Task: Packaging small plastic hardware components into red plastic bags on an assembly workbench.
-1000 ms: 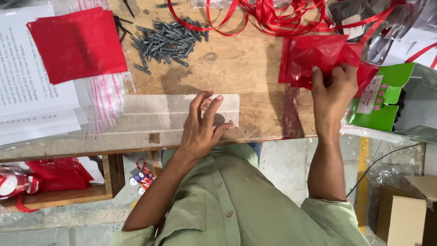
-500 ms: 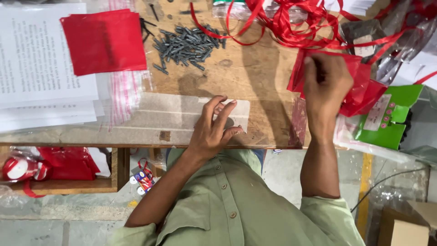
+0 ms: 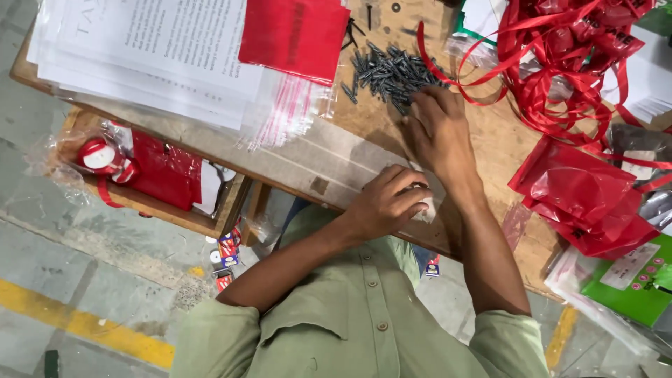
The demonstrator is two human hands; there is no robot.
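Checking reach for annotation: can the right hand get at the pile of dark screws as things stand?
Probably yes. The right hand already lies at the near edge of the screw pile, its fingers touching it, with nothing between them. The left hand rests nearer the table edge, out of the way.

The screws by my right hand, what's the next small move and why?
Probably pinch a few screws from the pile. The right hand rests at its near edge, fingers on the screws, while the left hand holds a small clear bag at the table edge.

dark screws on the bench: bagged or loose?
Loose. The dark screws lie in a scattered open heap on the bare wooden bench, no bag around them. The right hand rests at the heap's edge.
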